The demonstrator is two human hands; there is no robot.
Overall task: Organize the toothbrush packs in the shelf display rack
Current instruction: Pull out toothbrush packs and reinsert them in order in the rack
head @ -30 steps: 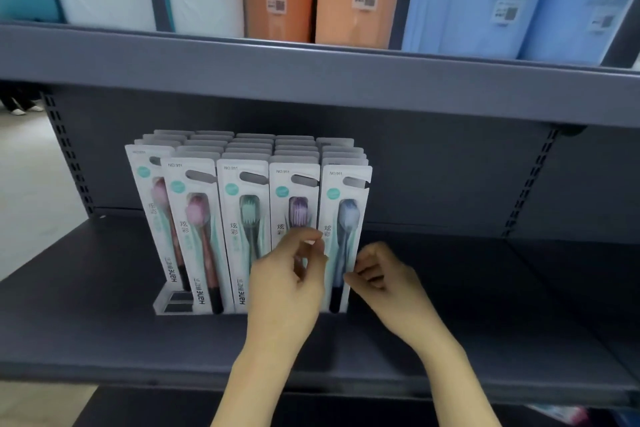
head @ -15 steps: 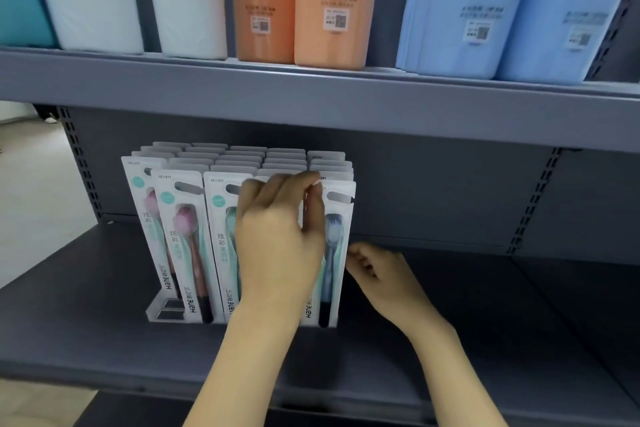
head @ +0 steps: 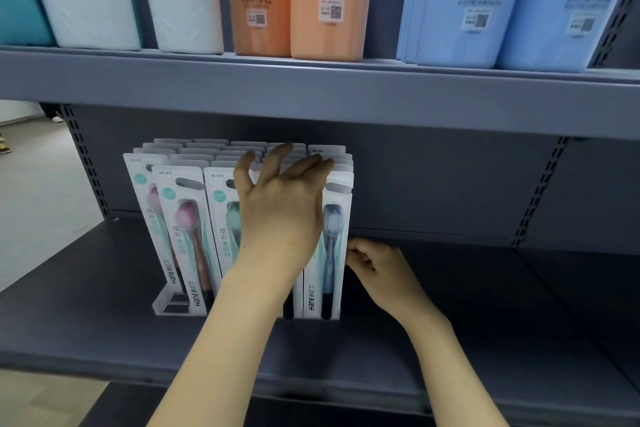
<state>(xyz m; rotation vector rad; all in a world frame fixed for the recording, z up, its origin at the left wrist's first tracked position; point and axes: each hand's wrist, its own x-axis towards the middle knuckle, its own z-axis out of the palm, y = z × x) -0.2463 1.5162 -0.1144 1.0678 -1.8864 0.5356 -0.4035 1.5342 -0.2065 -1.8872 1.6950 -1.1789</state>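
White toothbrush packs (head: 194, 236) stand in five near-full rows in the clear display rack (head: 169, 302) on the grey shelf (head: 86, 315), at 10 o'clock from your wrists. Your left hand (head: 280, 208) lies with fingers spread across the pack tops. Your right hand (head: 377, 270), fingers curled, pinches the rightmost pack's edge. Judged nearly done; final straightening remains.

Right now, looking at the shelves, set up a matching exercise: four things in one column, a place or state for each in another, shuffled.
Things:
1. left hand
2. right hand
3. orange packs
4. blue toothbrush pack

Places or states:
A. on the upper shelf
B. at the rack's right end, front row
C. fingers spread over the pack tops
D. low beside the rack's right side

Pairs: 1-C, 2-D, 3-A, 4-B
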